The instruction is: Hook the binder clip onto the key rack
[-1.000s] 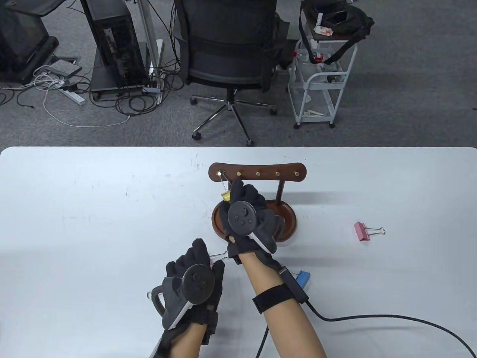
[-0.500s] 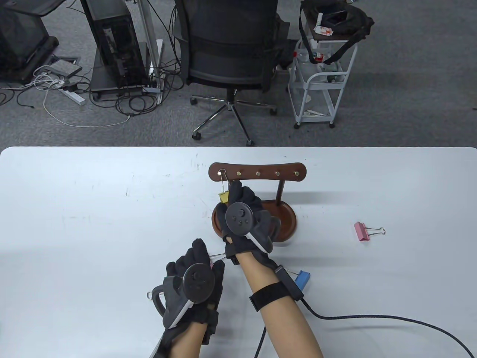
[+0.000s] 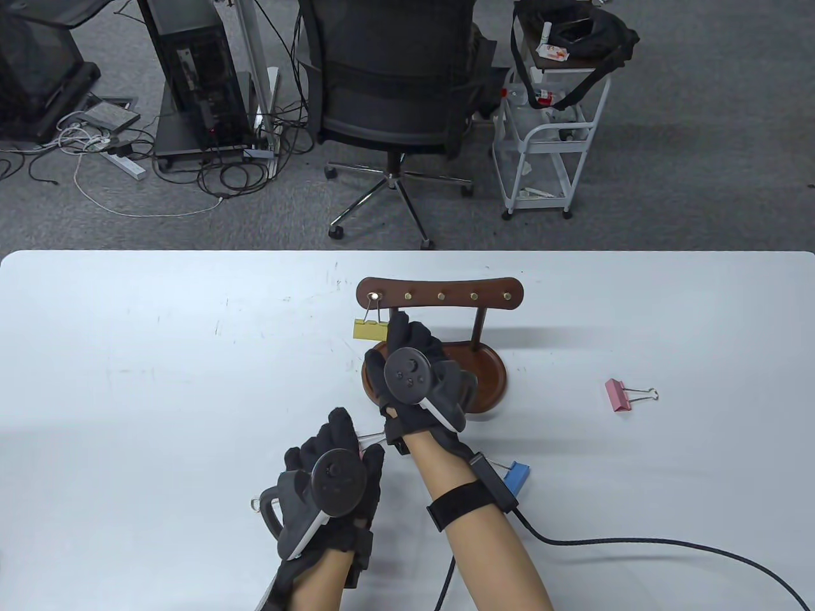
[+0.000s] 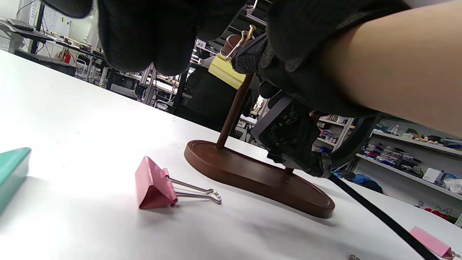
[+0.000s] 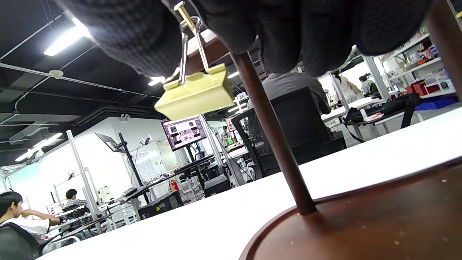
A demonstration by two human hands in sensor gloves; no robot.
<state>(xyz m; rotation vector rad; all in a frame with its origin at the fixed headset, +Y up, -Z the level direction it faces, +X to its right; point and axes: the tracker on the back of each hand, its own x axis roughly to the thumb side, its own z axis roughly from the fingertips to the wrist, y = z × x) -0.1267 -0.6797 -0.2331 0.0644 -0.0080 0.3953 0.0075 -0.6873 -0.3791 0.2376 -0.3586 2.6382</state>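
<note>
Yellow binder clip (image 3: 370, 330) hangs by its wire handles from the leftmost brass hook (image 3: 375, 296) of the key rack (image 3: 440, 294), body free below the crossbar. The rack stands just behind the middle of the desk (image 3: 127, 356) on an oval wooden base (image 3: 493, 382) with two thin posts.

Right hand (image 3: 417, 375) — above the base, fingers raised toward the clip's right side. In the right wrist view the fingertips (image 5: 133, 36) sit close around the wire loops at the hook; whether this grip pinches the wires or merely rests beside them cannot be told.

Left hand (image 3: 334, 487) — palm down near the front edge of the desk, fingers loosely curled, a grip that holds nothing. Beneath its fingertips lies a pink binder clip (image 4: 156, 185) flat on the desk, wire handles pointing toward the rack; in the left wrist view the glove hangs above it without contact.

Other items: a second pink binder clip (image 3: 624, 394) toward the right edge of the desk, a blue binder clip (image 3: 519, 476) beside the right forearm, and a teal object (image 4: 11, 169) at the left margin of the left wrist view.
</note>
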